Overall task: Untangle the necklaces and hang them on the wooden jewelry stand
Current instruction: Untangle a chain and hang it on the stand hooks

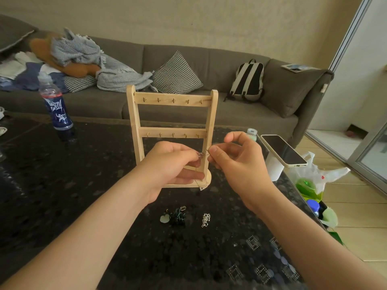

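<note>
One bottle (56, 105), one phone (283, 150) around stand (152, 97)

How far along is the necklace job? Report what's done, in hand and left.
Done: nothing yet; every hook on the stand is bare. In hand: the left hand and right hand pinch one thin chain in front of the stand, its tag dangling low. Left: that chain, plus the dark green tangle and the silver chain lying on the table.

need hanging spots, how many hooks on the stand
10 hooks: five on the stand's top bar, five on the middle bar; left hand and right hand may hide more lower down.
</note>
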